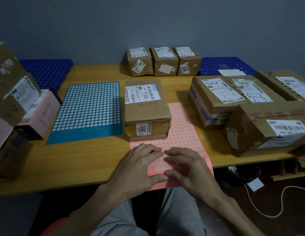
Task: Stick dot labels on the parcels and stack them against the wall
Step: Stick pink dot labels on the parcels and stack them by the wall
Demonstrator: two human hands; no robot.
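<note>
1. Dot-label sheet, pink (182, 133): flat on the wooden table (63, 164), near edge hanging over the table's front edge.
2. Left hand (139, 166) and right hand (187, 169) both rest on the sheet's near end. They're side by side, with thumbs and fingertips meeting in the middle. Fingers are loosely bent with tips down on the sheet, gripping nothing that I can see. Can't tell if a dot is lifted.
3. Centre parcel (145, 106): brown box just beyond the hands, sitting over the pink sheet's far-left part. White shipping label on top, "2017" tag on the front face.
4. Teal dot sheet (90, 108): flat, just left of that parcel, with a grid of pale circles.
5. Left pile (15, 99): brown and pink boxes, tilted and leaning on each other.
6. Right pile (250, 108): several larger brown parcels packed together, with handwritten numbers on their labels.
7. Three small parcels (164, 61): one row, side by side against the grey wall (148, 23), not stacked.
8. Blue perforated panels (46, 70) lie at both far corners.
</note>
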